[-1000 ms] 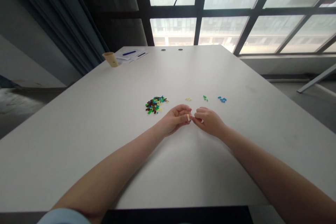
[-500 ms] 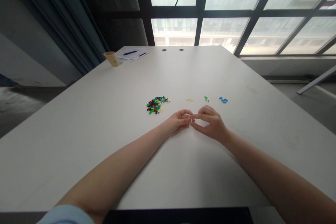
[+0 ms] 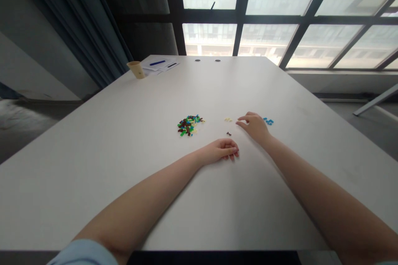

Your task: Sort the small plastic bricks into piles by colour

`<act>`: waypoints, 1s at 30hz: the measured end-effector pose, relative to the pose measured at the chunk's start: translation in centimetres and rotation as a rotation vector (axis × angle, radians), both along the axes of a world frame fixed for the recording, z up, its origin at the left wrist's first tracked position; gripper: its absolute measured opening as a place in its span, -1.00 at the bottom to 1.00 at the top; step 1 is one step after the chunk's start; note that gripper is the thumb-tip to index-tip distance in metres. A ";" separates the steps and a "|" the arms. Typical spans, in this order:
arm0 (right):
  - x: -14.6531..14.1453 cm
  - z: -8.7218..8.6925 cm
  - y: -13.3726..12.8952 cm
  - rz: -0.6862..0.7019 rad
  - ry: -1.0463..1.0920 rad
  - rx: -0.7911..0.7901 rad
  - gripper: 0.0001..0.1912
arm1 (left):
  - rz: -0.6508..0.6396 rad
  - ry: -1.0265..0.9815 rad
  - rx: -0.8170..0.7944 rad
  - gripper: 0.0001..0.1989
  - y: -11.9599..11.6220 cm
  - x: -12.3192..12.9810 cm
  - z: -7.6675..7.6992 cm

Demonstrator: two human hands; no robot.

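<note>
My left hand point(image 3: 224, 149) rests on the white table point(image 3: 174, 190), fingers curled and thumb laid against them. Whatever it may hold is too small or hidden to make out. Just beyond it lie a few dark brown building bricks point(image 3: 229, 133). My right hand point(image 3: 254, 126) is farther forward, thumb and index finger apart with a gap and nothing visible between them. Pale yellow bricks point(image 3: 228, 119) lie left of its fingertips, blue bricks point(image 3: 268, 121) to its right. The small green group is hidden behind this hand.
A mixed pile of brown, green, blue and yellow bricks point(image 3: 188, 125) lies left of the small groups. At the far left stand a paper cup point(image 3: 136, 70) and papers point(image 3: 149, 70) with a blue pen point(image 3: 157, 63). Windows rise beyond the table's far edge.
My hands have parted: the right moved forward over the green bricks, the left slightly right and nearer. Brown bricks now show on the table beyond my left hand. The view shifted slightly.
</note>
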State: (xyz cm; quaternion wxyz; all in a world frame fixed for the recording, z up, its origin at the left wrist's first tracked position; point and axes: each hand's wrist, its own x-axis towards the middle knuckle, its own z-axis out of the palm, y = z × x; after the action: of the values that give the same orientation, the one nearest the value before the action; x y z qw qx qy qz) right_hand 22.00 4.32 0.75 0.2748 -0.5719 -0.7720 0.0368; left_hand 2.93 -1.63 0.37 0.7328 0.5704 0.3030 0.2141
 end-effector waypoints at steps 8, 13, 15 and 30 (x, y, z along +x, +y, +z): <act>-1.8 -1.5 2.1 -0.083 -0.093 -0.095 -0.76 | -0.020 -0.027 0.003 -0.62 0.2 -0.3 -0.2; -2.0 -1.2 1.9 -0.090 -0.105 -0.108 -0.74 | -0.026 -0.030 -0.004 -0.63 0.3 -0.3 -0.5; -1.7 -0.8 1.7 -0.085 -0.079 -0.077 -0.74 | -0.023 -0.039 -0.012 -0.63 0.3 -0.2 -0.7; -0.5 -0.2 -5.9 0.072 0.064 0.025 -0.58 | 0.563 1.407 1.089 -0.73 1.8 -4.7 2.6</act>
State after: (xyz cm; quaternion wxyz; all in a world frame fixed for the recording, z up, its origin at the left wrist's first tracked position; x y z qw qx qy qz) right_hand 21.47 -1.56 0.56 0.3053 -0.5386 -0.7834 0.0552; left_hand -1.76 0.20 2.96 -0.0665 0.7394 0.6623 0.1015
